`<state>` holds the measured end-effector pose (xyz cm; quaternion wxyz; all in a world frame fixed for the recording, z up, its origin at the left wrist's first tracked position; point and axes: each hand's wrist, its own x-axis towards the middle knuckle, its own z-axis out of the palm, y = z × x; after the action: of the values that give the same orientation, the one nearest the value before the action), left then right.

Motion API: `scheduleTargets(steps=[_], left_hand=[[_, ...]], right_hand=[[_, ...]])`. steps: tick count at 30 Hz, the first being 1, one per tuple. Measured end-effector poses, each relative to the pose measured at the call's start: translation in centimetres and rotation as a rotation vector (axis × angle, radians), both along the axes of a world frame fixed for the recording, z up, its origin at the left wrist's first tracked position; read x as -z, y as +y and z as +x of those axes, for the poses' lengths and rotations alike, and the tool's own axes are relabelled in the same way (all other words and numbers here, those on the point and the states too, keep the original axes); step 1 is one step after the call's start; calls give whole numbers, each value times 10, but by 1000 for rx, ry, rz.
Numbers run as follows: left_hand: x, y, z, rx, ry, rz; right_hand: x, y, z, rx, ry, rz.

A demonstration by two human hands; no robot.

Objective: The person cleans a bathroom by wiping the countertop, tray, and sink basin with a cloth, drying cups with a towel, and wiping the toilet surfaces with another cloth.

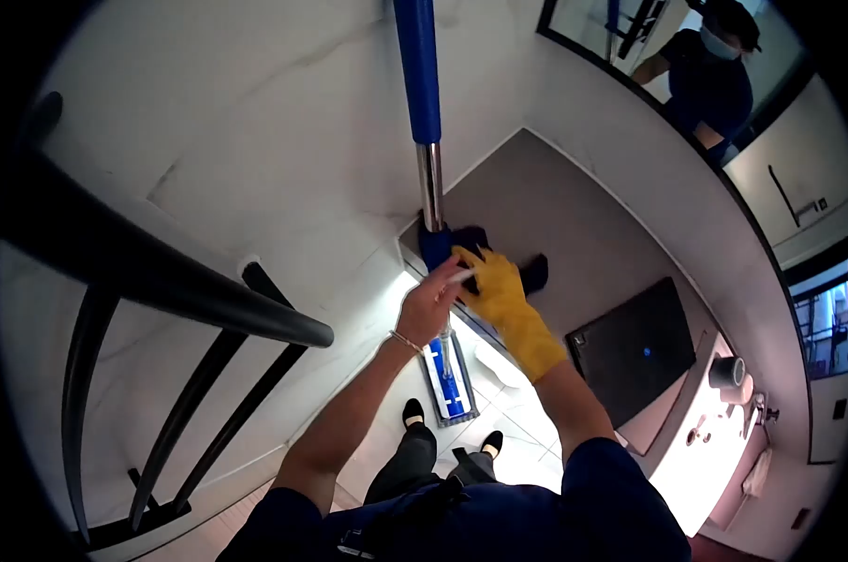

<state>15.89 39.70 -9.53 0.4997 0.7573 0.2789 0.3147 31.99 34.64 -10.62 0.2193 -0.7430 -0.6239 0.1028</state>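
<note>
My left hand is bare, with a thin bracelet at the wrist. Its fingers are drawn together and meet the fingers of my right hand, which wears a yellow rubber glove. A small whitish, blurred bit shows between the fingertips; I cannot make out what it is. The gloved fingers curl in, and what they hold, if anything, is hidden. Behind both hands stands a flat mop with a blue grip and metal pole. A dark cloth-like thing lies on the grey counter just beyond the glove.
The mop's blue and white head rests on the tiled floor near my feet. A black rail rack juts from the left wall. On the right are a dark flat panel, a lit white basin and a dark cup. A mirror hangs above.
</note>
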Motion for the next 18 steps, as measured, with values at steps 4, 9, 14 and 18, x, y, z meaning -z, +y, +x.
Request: scheduleTargets(steps=[4, 9, 14, 18], left_hand=[[20, 3, 10, -71, -10, 86], [8, -25, 48, -160, 154, 153], [9, -64, 109, -56, 307, 116], [33, -73, 154, -358, 518, 508]], right_hand=[[-13, -90, -9, 219, -25, -27], [-24, -216, -9, 551, 851, -221], [-51, -376, -6, 709, 1833, 198], [-48, -490, 3, 729, 1830, 547]])
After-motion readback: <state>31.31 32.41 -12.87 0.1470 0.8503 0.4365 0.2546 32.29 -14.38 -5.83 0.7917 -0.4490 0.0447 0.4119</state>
